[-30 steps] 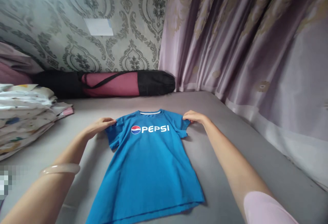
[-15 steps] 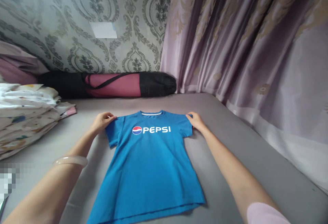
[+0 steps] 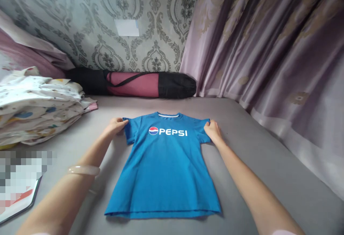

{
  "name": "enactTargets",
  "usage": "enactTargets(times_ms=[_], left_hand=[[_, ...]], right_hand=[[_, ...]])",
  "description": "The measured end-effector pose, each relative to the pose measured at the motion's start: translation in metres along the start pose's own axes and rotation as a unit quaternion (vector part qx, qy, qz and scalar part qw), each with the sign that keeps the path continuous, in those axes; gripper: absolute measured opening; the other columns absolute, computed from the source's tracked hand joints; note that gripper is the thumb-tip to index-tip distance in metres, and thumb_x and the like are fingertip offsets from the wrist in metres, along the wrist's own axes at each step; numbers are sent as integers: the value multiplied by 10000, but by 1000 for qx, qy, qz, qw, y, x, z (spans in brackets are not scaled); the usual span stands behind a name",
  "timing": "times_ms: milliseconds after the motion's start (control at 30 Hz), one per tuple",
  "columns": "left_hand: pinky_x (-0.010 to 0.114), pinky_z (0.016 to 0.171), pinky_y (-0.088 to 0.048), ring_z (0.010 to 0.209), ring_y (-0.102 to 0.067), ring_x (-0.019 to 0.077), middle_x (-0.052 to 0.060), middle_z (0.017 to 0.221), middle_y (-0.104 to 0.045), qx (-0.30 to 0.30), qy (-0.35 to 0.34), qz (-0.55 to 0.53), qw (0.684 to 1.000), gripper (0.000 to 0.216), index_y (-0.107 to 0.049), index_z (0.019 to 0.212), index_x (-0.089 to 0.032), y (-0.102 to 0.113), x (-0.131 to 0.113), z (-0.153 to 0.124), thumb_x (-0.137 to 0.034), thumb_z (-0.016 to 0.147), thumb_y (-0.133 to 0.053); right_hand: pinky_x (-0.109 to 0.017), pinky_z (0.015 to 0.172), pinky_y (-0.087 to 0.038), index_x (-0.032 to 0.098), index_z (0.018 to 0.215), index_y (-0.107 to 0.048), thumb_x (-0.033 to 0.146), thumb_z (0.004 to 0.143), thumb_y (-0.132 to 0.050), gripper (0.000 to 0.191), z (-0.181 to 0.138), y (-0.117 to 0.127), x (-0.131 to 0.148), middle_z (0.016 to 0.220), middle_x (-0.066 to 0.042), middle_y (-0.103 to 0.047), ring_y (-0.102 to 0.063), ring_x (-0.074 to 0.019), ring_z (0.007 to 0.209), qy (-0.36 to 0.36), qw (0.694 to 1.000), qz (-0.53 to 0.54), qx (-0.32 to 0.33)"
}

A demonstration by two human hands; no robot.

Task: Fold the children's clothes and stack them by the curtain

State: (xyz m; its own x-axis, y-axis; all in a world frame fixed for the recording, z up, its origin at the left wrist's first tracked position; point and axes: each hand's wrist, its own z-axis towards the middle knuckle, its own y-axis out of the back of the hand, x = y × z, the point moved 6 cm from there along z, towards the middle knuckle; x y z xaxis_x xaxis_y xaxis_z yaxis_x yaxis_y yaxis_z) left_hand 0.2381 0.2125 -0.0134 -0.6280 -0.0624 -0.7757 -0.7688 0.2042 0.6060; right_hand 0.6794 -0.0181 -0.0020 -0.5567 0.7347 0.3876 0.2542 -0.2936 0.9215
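A blue T-shirt [image 3: 166, 170] with a white PEPSI print lies spread front side up on the grey bed surface [image 3: 247, 163], its collar away from me and its hem towards me. My left hand [image 3: 117, 125] pinches the outer end of the left sleeve between thumb and fingers. On the other side, my right hand [image 3: 213, 130] is closed on the right sleeve's outer edge. A pale bangle [image 3: 84, 170] circles my left forearm. Both sleeves are stretched outward.
A crumpled, patterned white cloth pile [image 3: 40, 106] is at the left. Along the wall lies a black and pink roll bag [image 3: 134, 85]. Purple curtains [image 3: 242, 41] hang down the right side. A flat, dark-edged object [image 3: 32, 199], partly blurred out, sits at the lower left.
The view has shifted left, so everything appears further right. Both hands still hold the sleeves. The shirt's hem now lies straighter and fully in view.
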Motion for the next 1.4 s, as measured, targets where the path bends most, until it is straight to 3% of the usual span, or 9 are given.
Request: enactTargets(times_ms=[100,200,367,633,767,833,1000,1167,1400], left_hand=[[284,546,-417,659,-593,221,45,634,-571,-117,-55,101,986,234,-559,750,-198,-5,-15,-6,-372,840,-432],[319,650,-438,815,-634,271,110,811,-651,-165,-92,162,969,296,-573,963,-190,-12,-25,-15,-355,918,-331],[338,656,-413,822,-663,307,170,916,-686,-106,-86,294,946,433,-499,1193,-180,-20,-19,-23,-426,984,-210],[359,673,-423,877,-674,359,217,972,-696,-47,-108,405,907,450,-502,1209,-135,-14,-16,-22,-428,985,-246],[375,689,-450,913,-657,366,243,1042,-654,-111,-100,435,888,432,-523,1200,-77,5,-23,-25,-349,970,-277],[386,751,-467,991,-629,355,235,1100,-630,-143,-166,435,873,408,-560,1176,-92,5,-40,-29,-311,963,-290],[323,980,-440,1134,-593,241,115,1186,-656,11,-381,361,851,377,-633,1138,-199,-65,-87,-36,-283,976,-304],[364,1166,-264,1423,-349,254,159,1527,-393,67,-362,352,860,525,-438,1417,-97,-133,-96,-22,-380,988,-333],[452,1185,-209,1476,-215,288,173,1591,-241,103,-342,360,862,649,-302,1504,-73,-129,-83,-19,-460,982,-286]], right_hand=[[-366,800,-473,114,1263,-548,273,974,-295,415,-15,2,7,1051,-208,-692,-668,-310,1009,-5,1000,-22,-19],[-367,787,-468,153,1302,-503,287,1000,-234,425,-25,1,10,1018,-185,-698,-679,-297,970,11,998,-57,-20],[-406,816,-464,131,1295,-494,252,1012,-191,432,-28,-3,10,1003,-205,-698,-682,-310,980,48,989,-134,-27],[-421,835,-476,77,1184,-573,253,1006,-262,400,-18,-2,2,1011,-233,-698,-681,-330,998,47,984,-172,-26],[-409,855,-469,58,1185,-584,140,966,-288,378,-14,9,-1,1058,-245,-687,-667,-321,1030,26,982,-189,-17],[-405,888,-453,60,1181,-596,68,934,-254,422,-17,16,12,1132,-251,-662,-643,-313,1077,52,979,-194,-41],[-366,1119,-280,111,1330,-547,259,1006,-233,475,-41,-14,89,1400,-159,-545,-449,-258,1333,305,943,-132,11],[-425,1204,-90,35,1523,-254,408,1008,-217,638,-39,-64,114,1607,-120,-226,-158,-251,1487,306,941,-107,94],[-405,1209,-57,91,1552,-194,480,998,-115,681,-30,-56,99,1628,-86,-136,-83,-209,1502,298,941,-60,152]])
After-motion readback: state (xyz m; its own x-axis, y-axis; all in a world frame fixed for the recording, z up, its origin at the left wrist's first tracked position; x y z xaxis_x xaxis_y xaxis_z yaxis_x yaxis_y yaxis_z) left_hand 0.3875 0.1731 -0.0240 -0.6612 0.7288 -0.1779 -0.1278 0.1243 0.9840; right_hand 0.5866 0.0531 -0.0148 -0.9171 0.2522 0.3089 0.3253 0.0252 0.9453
